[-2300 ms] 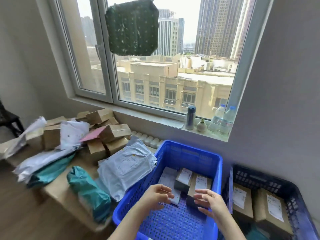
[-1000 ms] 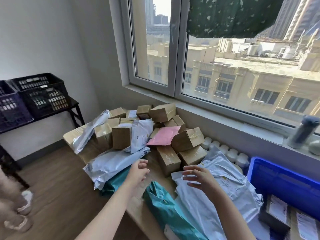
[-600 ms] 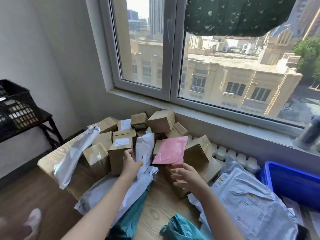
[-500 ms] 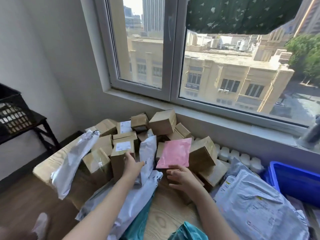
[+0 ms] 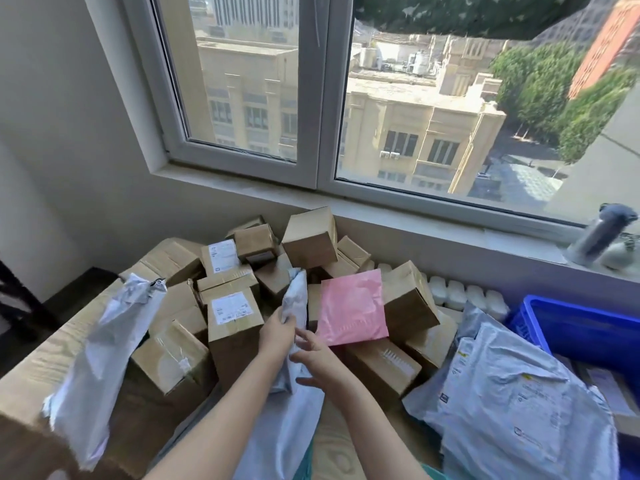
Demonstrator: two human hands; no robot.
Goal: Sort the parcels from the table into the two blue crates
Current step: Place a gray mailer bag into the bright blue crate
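A pile of brown cardboard boxes (image 5: 233, 320) and soft mailers covers the wooden table (image 5: 45, 362) under the window. My left hand (image 5: 277, 332) grips an upright grey-white poly mailer (image 5: 298, 299) in the middle of the pile. My right hand (image 5: 317, 356) is just right of it, fingers spread against the mailer's lower part. A pink mailer (image 5: 351, 308) leans on boxes right of my hands. One blue crate (image 5: 581, 327) shows at the right edge, partly hidden by a large grey mailer (image 5: 512, 396).
A long grey mailer (image 5: 104, 341) lies across boxes at the left. White bottle caps (image 5: 464, 294) line the wall behind the pile. A dark flask (image 5: 599, 233) stands on the window sill at the right. A black stand (image 5: 17, 299) is at the far left.
I have turned from the blue crates to the table pile. My left hand moved from the labelled box to the upright grey mailer and took hold of it; my right hand came in beside it.
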